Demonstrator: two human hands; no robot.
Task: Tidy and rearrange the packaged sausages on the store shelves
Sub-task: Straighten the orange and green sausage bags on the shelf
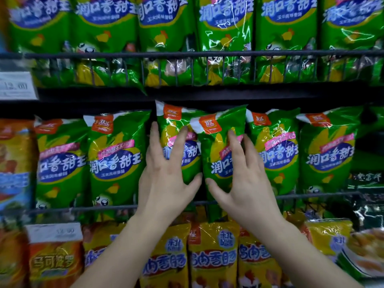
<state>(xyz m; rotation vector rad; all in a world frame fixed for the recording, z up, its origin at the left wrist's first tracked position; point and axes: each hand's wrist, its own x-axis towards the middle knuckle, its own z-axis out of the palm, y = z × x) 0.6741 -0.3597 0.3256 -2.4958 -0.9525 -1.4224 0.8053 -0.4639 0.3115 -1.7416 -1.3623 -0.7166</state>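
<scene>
Because one glossy green plastic sausage packet (216, 156) leans crooked on the middle shelf (93, 208), the right hand (245, 183) clasps it, thumb against fingers, seemingly to straighten it; the left hand (164, 177), fingers spread straight, steadies the neighbouring green packet (173, 121).

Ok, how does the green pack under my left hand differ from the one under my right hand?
The left-hand pack stands nearly upright and higher; the right-hand pack is tilted and sits lower. The right-hand pack overlaps the left-hand pack's edge in front. Both are the same green design.
</scene>
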